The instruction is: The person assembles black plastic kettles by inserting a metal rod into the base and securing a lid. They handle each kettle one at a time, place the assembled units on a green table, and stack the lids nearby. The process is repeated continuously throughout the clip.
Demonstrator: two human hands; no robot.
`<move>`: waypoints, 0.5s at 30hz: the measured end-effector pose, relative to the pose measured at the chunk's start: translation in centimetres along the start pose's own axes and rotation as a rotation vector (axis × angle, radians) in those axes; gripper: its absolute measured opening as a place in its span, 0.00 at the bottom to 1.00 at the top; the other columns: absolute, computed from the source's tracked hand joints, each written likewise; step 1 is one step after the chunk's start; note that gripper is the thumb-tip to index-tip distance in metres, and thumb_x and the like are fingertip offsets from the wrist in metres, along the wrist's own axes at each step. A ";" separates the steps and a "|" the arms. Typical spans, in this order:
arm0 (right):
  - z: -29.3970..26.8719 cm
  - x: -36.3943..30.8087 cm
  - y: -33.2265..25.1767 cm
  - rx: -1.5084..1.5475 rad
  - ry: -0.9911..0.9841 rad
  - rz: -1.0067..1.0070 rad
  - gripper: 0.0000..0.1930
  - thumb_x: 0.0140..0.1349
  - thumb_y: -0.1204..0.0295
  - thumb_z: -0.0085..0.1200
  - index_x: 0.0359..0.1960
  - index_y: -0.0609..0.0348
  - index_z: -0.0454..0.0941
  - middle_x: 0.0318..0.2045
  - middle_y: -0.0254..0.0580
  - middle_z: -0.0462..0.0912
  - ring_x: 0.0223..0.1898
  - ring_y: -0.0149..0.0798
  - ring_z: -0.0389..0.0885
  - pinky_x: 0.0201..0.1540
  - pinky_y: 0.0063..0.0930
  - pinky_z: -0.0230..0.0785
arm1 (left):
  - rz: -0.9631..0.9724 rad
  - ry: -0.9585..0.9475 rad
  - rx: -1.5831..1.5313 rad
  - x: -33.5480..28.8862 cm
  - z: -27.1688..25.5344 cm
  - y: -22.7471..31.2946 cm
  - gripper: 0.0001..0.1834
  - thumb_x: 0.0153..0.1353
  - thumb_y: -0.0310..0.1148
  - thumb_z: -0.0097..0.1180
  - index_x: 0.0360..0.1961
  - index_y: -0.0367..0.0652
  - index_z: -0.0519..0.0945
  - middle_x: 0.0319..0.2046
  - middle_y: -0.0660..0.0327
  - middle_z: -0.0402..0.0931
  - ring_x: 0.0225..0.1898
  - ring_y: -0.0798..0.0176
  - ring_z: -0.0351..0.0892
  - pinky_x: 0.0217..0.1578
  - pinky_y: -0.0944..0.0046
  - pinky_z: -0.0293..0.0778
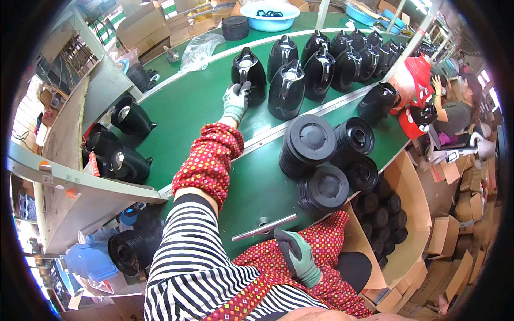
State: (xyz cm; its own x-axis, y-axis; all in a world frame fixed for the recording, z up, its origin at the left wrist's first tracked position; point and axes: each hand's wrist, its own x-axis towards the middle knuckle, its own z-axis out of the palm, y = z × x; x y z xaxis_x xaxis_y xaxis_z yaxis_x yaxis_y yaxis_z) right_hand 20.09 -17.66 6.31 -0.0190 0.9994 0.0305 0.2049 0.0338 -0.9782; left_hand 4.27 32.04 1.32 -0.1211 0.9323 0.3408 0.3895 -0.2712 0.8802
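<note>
My left hand [236,100], in a green and grey work glove, reaches forward. Its curled fingers grip the lower side of a glossy black jug [250,76], which stands upright on the green table. Close to my lap, my right hand [301,258], gloved alike, is held with its fingers loosely extended and nothing visible in them. Just beyond it a thin metal bar [265,227] lies over a small round fitting. Stacks of round black lids [312,138] stand to the right of my left arm. Beside the held jug is another black jug [286,91].
Rows of black jugs [342,67] line the far right. More jugs lie on their sides at left, including one black jug [133,116]. An open carton [409,214] holds black round parts. A blue basin [269,21] and clear plastic bag [202,52] sit at the back. A co-worker [459,104] sits right.
</note>
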 end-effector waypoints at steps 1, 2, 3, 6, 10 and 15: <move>0.0 0.1 -0.3 0.021 -0.008 0.037 0.18 0.70 0.76 0.58 0.60 0.68 0.80 0.54 0.56 0.86 0.55 0.53 0.86 0.59 0.39 0.76 | 0.036 0.043 0.073 0.1 0.4 -0.2 0.29 0.68 0.59 0.64 0.34 0.38 0.86 0.36 0.48 0.83 0.39 0.46 0.85 0.43 0.49 0.78; 0.0 -0.1 0.0 0.054 0.021 0.093 0.18 0.70 0.76 0.58 0.59 0.68 0.80 0.54 0.56 0.86 0.55 0.52 0.86 0.59 0.39 0.76 | 0.084 0.078 0.145 0.1 1.6 -0.1 0.26 0.68 0.55 0.66 0.38 0.37 0.86 0.34 0.50 0.85 0.38 0.50 0.86 0.43 0.52 0.79; 0.1 -0.4 0.5 0.099 0.036 0.151 0.17 0.71 0.75 0.58 0.59 0.68 0.81 0.53 0.56 0.86 0.55 0.51 0.86 0.59 0.39 0.76 | 0.128 0.116 0.239 -0.3 2.1 0.7 0.24 0.68 0.51 0.68 0.41 0.36 0.86 0.33 0.53 0.87 0.37 0.55 0.87 0.44 0.55 0.80; 0.4 -0.1 0.6 0.090 0.034 0.149 0.17 0.74 0.72 0.56 0.59 0.69 0.81 0.52 0.55 0.86 0.52 0.47 0.87 0.58 0.36 0.78 | 0.022 0.006 0.175 0.2 -0.2 0.1 0.32 0.63 0.53 0.70 0.59 0.41 0.79 0.55 0.44 0.78 0.58 0.41 0.79 0.60 0.46 0.75; 0.3 0.7 -0.2 0.097 0.004 0.189 0.18 0.76 0.69 0.55 0.60 0.69 0.80 0.51 0.52 0.87 0.51 0.43 0.87 0.57 0.35 0.78 | -0.116 0.334 0.547 2.3 -11.7 -0.1 0.63 0.56 0.56 0.75 0.81 0.37 0.50 0.79 0.30 0.44 0.76 0.31 0.61 0.71 0.47 0.71; 0.5 0.7 -0.1 0.177 0.010 0.222 0.18 0.76 0.70 0.55 0.61 0.69 0.80 0.52 0.51 0.86 0.51 0.42 0.87 0.58 0.34 0.78 | -0.552 0.538 0.982 5.4 -27.4 -2.9 0.55 0.60 0.54 0.73 0.78 0.43 0.54 0.79 0.29 0.43 0.59 0.33 0.83 0.57 0.45 0.84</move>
State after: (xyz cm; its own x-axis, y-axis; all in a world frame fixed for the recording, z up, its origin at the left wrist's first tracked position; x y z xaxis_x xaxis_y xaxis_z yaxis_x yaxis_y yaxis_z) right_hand 19.55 -17.01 6.33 0.0176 0.9821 -0.1875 0.0292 -0.1880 -0.9817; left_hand -22.52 31.28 9.61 -0.7526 0.5861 0.3002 0.6566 0.6337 0.4089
